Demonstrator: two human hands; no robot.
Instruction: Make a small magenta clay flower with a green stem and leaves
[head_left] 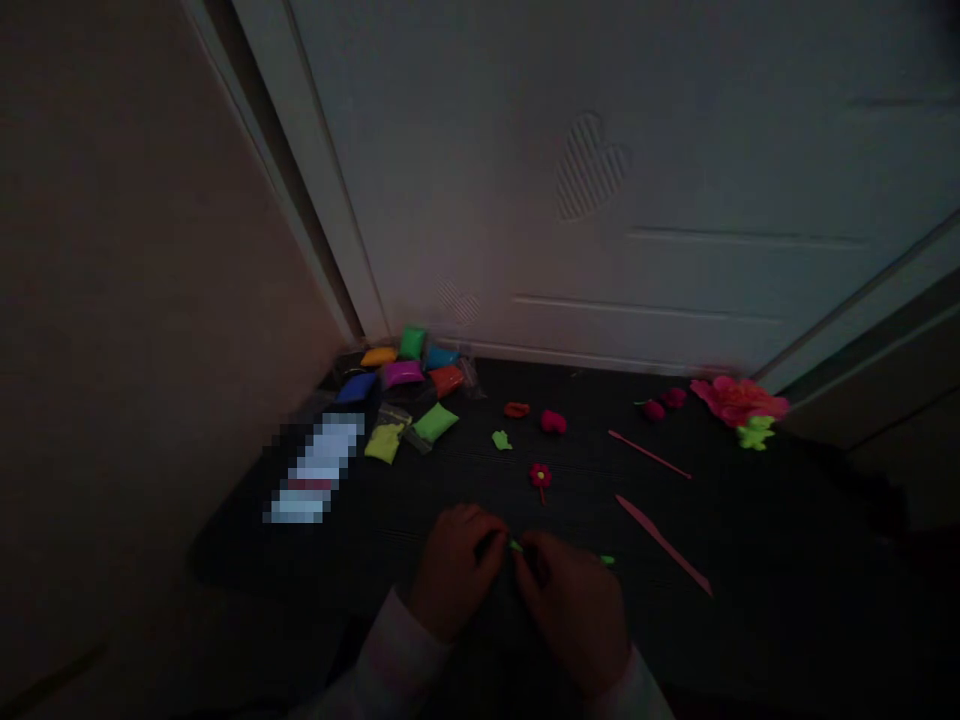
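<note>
My left hand and my right hand meet near the front of a dark table, fingers pinched. Between their fingertips shows a small piece of green modelling clay, mostly hidden. Another bit of green clay lies just past my right knuckles. Beyond the hands rests a small clay flower with red petals, a yellow centre and a thin stem. Farther back lie a light green clay lump, a red clay lump and an orange clay piece.
Bags of coloured clay are clustered at the back left, near a blurred pale sheet. On the right lie a pink clay knife, a thin pink stick tool, red clay cherries and a large pink flower. A white panel stands behind.
</note>
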